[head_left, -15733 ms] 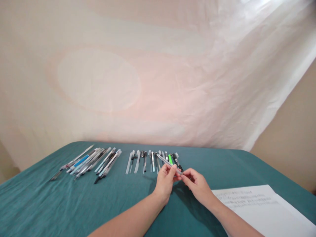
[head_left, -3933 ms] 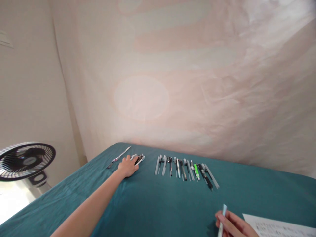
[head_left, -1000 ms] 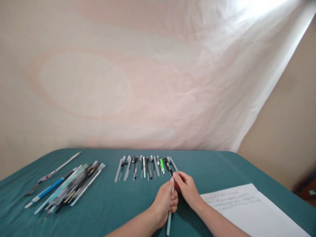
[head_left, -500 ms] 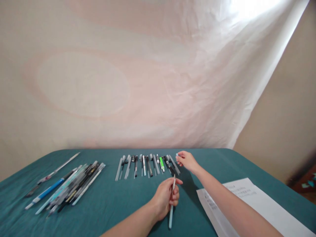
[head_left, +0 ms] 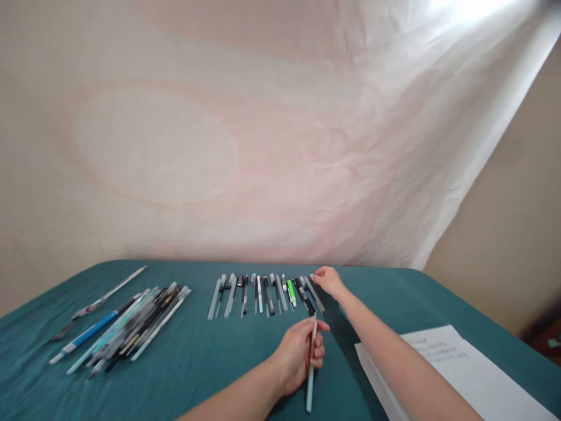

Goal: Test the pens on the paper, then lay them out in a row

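My left hand (head_left: 302, 354) is closed around a pale blue pen (head_left: 311, 377), held upright over the teal tablecloth (head_left: 219, 362). My right hand (head_left: 328, 280) reaches forward to the right end of a neat row of pens (head_left: 263, 292), fingers pinched on a small pen cap that is barely visible. A green highlighter (head_left: 290, 292) lies in that row, just left of my right hand.
A loose pile of pens (head_left: 127, 327) lies at the left of the table, with one long pen (head_left: 109, 292) apart behind it. A printed sheet of paper (head_left: 460, 374) lies at the right front. A pale cloth backdrop (head_left: 263, 146) hangs behind the table.
My right hand left the pen, taking its cap, and reached forward to the right end of the row. My left hand kept the uncapped pen and shifted slightly.
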`<state>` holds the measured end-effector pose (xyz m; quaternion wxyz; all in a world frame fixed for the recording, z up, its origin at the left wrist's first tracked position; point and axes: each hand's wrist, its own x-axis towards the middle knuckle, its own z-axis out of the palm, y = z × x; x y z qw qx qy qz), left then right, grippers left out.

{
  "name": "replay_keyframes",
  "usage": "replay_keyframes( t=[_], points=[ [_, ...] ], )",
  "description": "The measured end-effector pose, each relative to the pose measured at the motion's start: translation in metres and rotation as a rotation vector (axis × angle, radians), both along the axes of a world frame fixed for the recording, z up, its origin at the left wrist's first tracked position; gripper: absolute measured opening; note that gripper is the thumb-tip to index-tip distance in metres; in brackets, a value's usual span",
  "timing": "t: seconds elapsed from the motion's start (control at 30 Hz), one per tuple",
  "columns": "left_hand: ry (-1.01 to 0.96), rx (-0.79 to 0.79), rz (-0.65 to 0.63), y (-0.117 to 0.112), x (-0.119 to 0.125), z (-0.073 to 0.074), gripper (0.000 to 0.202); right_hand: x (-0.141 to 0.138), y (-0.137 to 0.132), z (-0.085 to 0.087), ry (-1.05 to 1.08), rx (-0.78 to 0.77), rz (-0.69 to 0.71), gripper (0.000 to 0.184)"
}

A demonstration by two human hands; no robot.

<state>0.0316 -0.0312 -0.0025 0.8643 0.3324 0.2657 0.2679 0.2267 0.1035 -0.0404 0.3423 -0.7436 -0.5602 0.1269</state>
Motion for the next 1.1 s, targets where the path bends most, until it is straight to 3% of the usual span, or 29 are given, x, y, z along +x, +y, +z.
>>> replay_keyframes(
  t=[0.33, 0.5, 0.6, 0.73, 0.87, 1.1],
  points=[
    [-0.041, -0.092, 0.026, 0.003, 0.000, 0.000, 0.023, -0.007, -0.005, 0.006, -0.139, 0.003, -0.032, 0.021],
    [-0.034, -0.113, 0.091, 0.004, 0.001, 0.000, 0.018, -0.010, -0.016, 0.021, -0.125, 0.030, -0.005, 0.025],
    [-0.058, -0.113, 0.107, 0.004, 0.001, -0.002, 0.018, -0.014, -0.036, 0.032, -0.088, 0.061, 0.054, 0.022],
    [-0.065, -0.060, 0.202, 0.003, 0.002, -0.004, 0.019, -0.026, -0.081, 0.037, -0.004, 0.073, 0.171, 0.024],
    [-0.094, 0.082, 0.262, 0.001, 0.001, -0.004, 0.027, -0.043, -0.129, 0.041, 0.269, 0.053, 0.348, 0.020],
    [-0.107, 0.186, 0.207, 0.000, -0.003, 0.002, 0.033, -0.061, -0.160, 0.052, 0.508, 0.099, 0.323, 0.027]
  ],
)
